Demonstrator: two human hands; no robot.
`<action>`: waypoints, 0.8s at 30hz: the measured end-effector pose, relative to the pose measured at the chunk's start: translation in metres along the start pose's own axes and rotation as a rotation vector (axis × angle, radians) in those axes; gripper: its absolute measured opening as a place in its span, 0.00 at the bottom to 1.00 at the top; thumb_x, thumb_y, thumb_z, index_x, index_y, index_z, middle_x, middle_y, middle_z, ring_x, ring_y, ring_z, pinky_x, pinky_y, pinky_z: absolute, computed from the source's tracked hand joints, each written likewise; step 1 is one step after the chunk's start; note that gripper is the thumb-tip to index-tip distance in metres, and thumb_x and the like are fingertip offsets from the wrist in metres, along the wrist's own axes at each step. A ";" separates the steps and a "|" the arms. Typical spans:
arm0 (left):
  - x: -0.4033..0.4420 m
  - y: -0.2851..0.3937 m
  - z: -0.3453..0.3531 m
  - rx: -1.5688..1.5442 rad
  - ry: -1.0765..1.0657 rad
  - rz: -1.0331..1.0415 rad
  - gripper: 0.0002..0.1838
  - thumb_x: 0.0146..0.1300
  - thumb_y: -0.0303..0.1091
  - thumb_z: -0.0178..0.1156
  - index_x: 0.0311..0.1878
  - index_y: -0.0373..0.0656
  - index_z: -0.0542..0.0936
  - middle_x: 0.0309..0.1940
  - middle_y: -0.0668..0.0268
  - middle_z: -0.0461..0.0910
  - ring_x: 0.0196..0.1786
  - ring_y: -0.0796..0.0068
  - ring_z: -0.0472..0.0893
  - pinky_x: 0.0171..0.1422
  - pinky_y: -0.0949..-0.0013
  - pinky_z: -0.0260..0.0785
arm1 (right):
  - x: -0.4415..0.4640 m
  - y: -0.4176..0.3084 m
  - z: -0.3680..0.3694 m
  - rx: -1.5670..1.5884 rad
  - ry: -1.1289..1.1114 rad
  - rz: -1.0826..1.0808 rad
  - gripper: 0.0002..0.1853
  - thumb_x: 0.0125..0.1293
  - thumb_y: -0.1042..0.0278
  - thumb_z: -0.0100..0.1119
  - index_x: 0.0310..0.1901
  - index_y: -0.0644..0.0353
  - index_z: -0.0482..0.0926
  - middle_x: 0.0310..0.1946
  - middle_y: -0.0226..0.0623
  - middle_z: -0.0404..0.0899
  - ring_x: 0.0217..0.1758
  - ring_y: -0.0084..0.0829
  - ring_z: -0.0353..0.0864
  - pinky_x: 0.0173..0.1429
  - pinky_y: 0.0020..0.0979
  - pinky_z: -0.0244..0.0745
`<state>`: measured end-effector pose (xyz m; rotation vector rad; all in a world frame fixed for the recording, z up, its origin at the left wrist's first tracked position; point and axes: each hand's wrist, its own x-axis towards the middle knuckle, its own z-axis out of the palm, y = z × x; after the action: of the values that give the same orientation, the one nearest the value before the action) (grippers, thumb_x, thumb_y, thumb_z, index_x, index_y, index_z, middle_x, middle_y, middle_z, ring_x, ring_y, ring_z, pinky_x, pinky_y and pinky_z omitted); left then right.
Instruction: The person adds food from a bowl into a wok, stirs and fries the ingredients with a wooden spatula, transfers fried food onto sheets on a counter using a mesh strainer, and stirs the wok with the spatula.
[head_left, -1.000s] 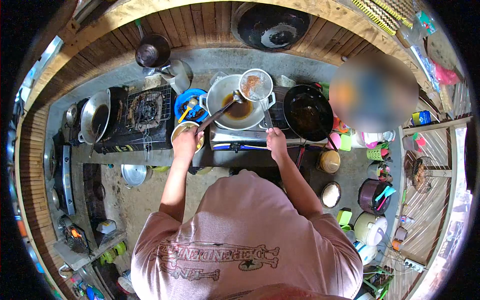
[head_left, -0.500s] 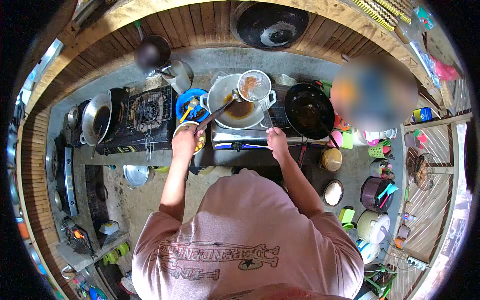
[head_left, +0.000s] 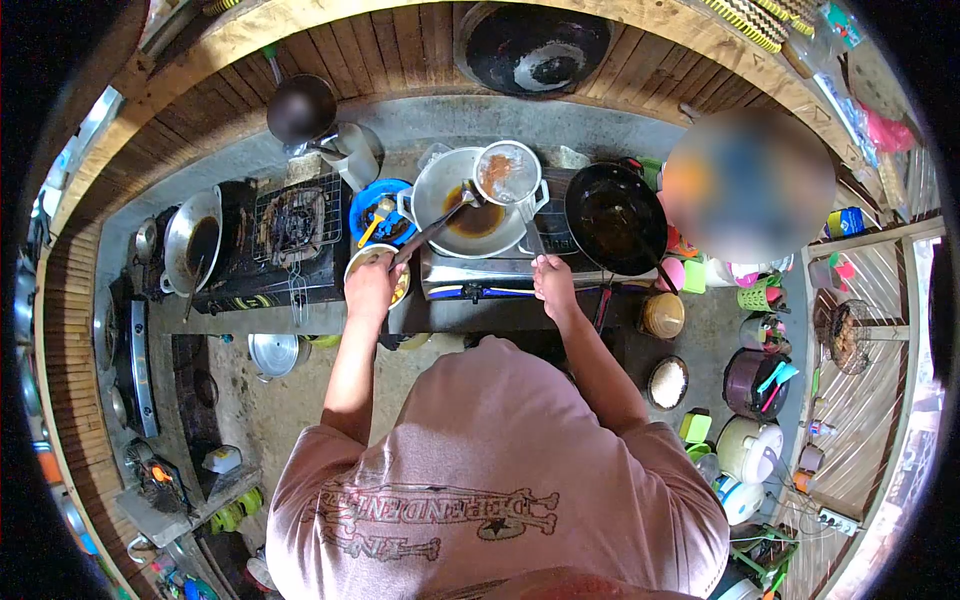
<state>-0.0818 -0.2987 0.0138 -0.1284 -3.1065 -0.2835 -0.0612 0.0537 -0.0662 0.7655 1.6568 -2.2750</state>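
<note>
My left hand (head_left: 370, 288) is closed around the dark handle of a long cooking spoon (head_left: 425, 237). Its metal head reaches into a wide silver pot (head_left: 427, 188), over brown liquid (head_left: 482, 219). In my right hand (head_left: 553, 284) is the handle of a round strainer (head_left: 507, 172). The strainer's basket is over the pot's far right rim, with reddish-brown bits inside. Just beside my left hand, partly covered by it, is a bowl (head_left: 402, 288) with yellowish contents. A blue basin (head_left: 371, 228) stands left of the pot, holding dark food and a yellow spoon (head_left: 377, 217).
The pot rests on a gas stove (head_left: 475, 284). Right of it sits a black wok (head_left: 615, 215). A charred grill rack (head_left: 293, 215) and a pan of dark liquid (head_left: 190, 238) are at the left. A round-lidded container (head_left: 663, 317) and a bowl of white grains (head_left: 668, 383) lie right.
The view has shifted very slightly. Both hands keep their grips, and the spoon and strainer stay in nearly the same places.
</note>
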 end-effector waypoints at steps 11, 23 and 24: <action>0.001 0.002 -0.005 -0.022 -0.033 -0.044 0.18 0.69 0.53 0.60 0.49 0.50 0.84 0.37 0.56 0.87 0.40 0.51 0.87 0.42 0.50 0.79 | 0.001 -0.005 0.000 -0.034 -0.024 0.044 0.11 0.80 0.61 0.48 0.40 0.58 0.73 0.18 0.23 0.64 0.14 0.17 0.56 0.16 0.24 0.52; -0.005 0.001 0.001 -0.059 -0.043 -0.082 0.20 0.70 0.53 0.59 0.50 0.48 0.83 0.37 0.54 0.86 0.41 0.51 0.87 0.44 0.48 0.78 | -0.017 -0.027 -0.010 0.173 -0.086 0.079 0.12 0.79 0.60 0.50 0.43 0.61 0.74 0.18 0.25 0.64 0.13 0.18 0.57 0.16 0.24 0.53; -0.007 0.001 0.003 -0.082 -0.050 -0.108 0.20 0.70 0.53 0.59 0.51 0.47 0.83 0.38 0.52 0.86 0.42 0.50 0.86 0.44 0.47 0.78 | -0.022 -0.033 -0.011 0.197 -0.096 0.080 0.12 0.79 0.60 0.50 0.43 0.61 0.74 0.18 0.25 0.63 0.13 0.18 0.57 0.16 0.24 0.53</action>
<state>-0.0751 -0.2974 0.0105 0.0312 -3.1577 -0.4162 -0.0549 0.0718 -0.0302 0.7371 1.3513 -2.4018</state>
